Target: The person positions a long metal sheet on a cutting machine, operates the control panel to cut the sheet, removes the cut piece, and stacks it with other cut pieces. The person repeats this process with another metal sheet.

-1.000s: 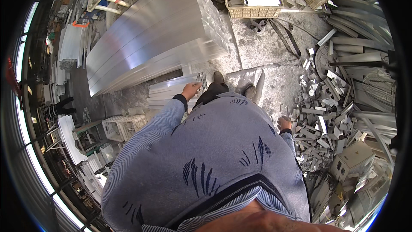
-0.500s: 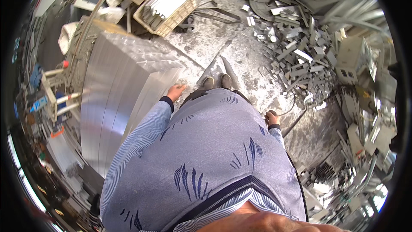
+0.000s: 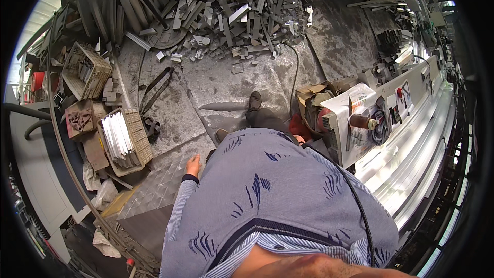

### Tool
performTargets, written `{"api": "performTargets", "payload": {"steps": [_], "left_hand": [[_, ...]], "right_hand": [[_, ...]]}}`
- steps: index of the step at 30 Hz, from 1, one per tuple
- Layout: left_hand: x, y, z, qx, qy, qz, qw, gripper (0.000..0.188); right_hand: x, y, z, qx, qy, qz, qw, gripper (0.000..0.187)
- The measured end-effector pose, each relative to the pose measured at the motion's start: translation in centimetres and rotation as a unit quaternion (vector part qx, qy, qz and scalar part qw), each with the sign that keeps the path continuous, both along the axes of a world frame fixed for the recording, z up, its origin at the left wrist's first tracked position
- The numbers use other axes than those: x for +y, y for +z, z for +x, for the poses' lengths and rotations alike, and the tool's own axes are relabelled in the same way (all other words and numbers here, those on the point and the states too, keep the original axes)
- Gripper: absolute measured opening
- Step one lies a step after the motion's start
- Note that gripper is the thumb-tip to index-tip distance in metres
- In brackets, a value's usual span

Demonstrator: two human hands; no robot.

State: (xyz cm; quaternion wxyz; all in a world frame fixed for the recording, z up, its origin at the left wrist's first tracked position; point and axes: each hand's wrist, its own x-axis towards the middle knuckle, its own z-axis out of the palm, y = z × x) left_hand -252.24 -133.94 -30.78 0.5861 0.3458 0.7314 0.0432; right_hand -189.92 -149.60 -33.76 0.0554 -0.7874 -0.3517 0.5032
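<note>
Entry: wrapped metal stack, lower left; hands beside stock

Progress, as judged: no handling is under way at this moment. One crate is filled; the stack is bundled; the offcuts are loose. How much handling remains cannot be told.

Hands, two. Left hand point(image 3: 193, 166), lower centre-left: fingers loosely curled, partly open, nothing seen in them; beside the stack, contact uncertain. Right hand point(image 3: 299, 139), centre, mostly hidden by the torso: fingers' opening and hold cannot be told.

Count:
- Stack of silver, square-ended metal profiles in clear wrap point(image 3: 157, 188), lower left: one; profiles not countable.
- Cream slatted plastic crates, left: two, the lower one point(image 3: 137, 135) holding many white strips point(image 3: 118, 134).
- Heap of short grey metal offcuts point(image 3: 247, 25), upper centre: one; pieces too many.
- Open brown cardboard box point(image 3: 310, 91), right of centre: one.
- Red object point(image 3: 298, 126), near the right hand: one, kind unclear.
</note>
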Motion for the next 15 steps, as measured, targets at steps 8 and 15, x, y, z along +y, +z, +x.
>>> {"api": "performTargets", "payload": {"steps": [8,15], "left_hand": [[9.8,-3.9,6.8,0.039,-0.145,0.128,0.980,0.059],[18.4,-2.8,16.9,0.024,-0.263,0.107,0.959,0.060]], "right_hand": [[10.7,2.9,5.0,0.001,-0.129,-0.020,0.991,0.034],[24.9,6.7,16.1,0.050,-0.187,0.085,0.977,0.043]]}}
